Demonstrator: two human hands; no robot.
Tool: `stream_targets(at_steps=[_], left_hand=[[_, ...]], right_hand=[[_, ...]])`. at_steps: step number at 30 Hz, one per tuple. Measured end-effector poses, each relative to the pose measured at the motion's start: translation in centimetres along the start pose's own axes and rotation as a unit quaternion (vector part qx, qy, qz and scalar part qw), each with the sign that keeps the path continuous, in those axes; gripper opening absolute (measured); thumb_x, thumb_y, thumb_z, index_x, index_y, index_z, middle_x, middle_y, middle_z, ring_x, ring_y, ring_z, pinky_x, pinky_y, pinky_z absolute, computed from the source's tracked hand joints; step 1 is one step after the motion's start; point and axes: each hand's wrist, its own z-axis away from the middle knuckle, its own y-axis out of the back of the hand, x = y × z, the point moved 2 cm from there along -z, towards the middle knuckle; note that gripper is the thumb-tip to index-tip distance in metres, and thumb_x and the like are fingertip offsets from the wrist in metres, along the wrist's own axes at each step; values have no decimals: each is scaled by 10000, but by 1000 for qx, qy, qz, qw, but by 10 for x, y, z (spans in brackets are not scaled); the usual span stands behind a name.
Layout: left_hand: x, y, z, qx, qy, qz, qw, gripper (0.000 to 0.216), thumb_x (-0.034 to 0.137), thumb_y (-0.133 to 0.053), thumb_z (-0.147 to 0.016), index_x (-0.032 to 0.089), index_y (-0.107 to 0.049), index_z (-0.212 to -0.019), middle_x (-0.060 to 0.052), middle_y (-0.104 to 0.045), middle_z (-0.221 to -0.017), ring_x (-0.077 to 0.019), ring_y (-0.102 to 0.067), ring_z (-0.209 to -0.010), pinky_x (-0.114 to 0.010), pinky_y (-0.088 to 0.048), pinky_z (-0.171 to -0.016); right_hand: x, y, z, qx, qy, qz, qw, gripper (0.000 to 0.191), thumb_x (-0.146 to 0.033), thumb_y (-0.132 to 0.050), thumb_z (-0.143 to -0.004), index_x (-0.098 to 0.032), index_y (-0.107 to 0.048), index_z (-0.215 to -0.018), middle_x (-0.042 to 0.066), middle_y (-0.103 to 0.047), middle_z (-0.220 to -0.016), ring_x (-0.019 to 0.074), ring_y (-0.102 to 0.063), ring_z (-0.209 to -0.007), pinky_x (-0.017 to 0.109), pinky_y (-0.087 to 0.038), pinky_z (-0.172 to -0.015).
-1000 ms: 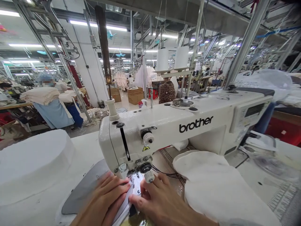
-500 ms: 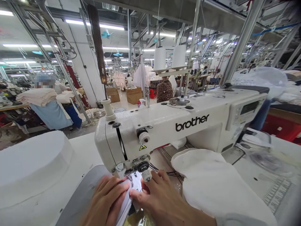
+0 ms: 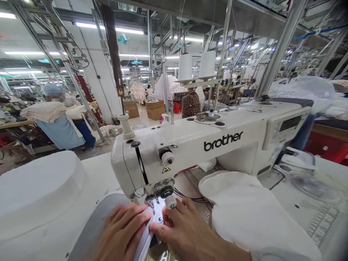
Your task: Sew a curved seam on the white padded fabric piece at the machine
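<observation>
Far left: a person in a blue cap (image 3: 53, 90) stands behind a folded cream fabric stack (image 3: 45, 110) on a distant bench.

Near left on your counter (image 3: 100, 170): a thick stack of white cut pieces (image 3: 38, 188), rounded at its right end.

Just right of it, a grey fabric panel (image 3: 94, 228) lies flat on the counter, running under the head of the sewing machine (image 3: 195, 145).

Your left hand (image 3: 121, 232) lies flat, fingers extended, pressing a narrow white fabric strip (image 3: 146, 239) down at the presser foot (image 3: 156, 212). It is not clenched and grasps nothing; it presses only.

Your right hand (image 3: 187, 232) lies just beside it, thumb tip touching the strip near the needle, fingers spread and resting on the bed below the tension knob (image 3: 170, 203). It too is unclenched and pressing.

The strip sits between both hands, directly under the machine head, at the near centre.

Right of your right hand: a heap of white fabric pieces (image 3: 244, 214) on the counter, partly covering your right forearm.

Above the machine, far: two white thread cones (image 3: 195, 67) on a stand.

Far right: a clear plastic tray (image 3: 307, 177) on the counter; its contents cannot be told. A printed ruler scale (image 3: 320, 224) is at the near right.
</observation>
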Motion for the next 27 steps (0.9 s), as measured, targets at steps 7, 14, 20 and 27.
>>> stream_targets(at_steps=[7, 14, 20, 27], left_hand=[[7, -5, 4, 25, 21, -37, 999, 255, 409, -463, -949, 322, -631, -1120, 71, -737, -1122, -150, -715, -976, -279, -605, -767], [5, -16, 19, -47, 35, -57, 997, 298, 375, -514, -924, 314, -604, -1200, 35, -701, -1223, -185, -695, -1063, -328, -635, -808], [4, -17, 19, -52, 47, -55, 996, 360, 378, -510, -918, 302, -566, -1265, 20, -689, -1249, -194, -696, -1073, -336, -646, -781], [5, -7, 15, -51, 3, -107, 993, 347, 409, -468, -941, 333, -585, -1259, 74, -688, -1244, -133, -693, -1066, -261, -625, -731]], right_hand=[[1, 5, 1, 0, -10, -14, 1000, 279, -277, -652, -849, -278, -575, -1118, 7, -551, -870, 185, -447, -791, 326, -284, -700], [2, 4, 2, 6, -16, -4, 1000, 259, -222, -594, -883, -270, -562, -1136, 12, -555, -873, 192, -449, -808, 331, -267, -709], [0, 9, 1, -2, -31, -14, 999, 249, -225, -614, -884, -268, -558, -1123, 9, -572, -876, 194, -458, -828, 333, -280, -726], [-1, 6, 2, 24, 20, -17, 999, 125, -250, -659, -877, -244, -571, -965, -5, -561, -872, 174, -450, -801, 335, -284, -735]])
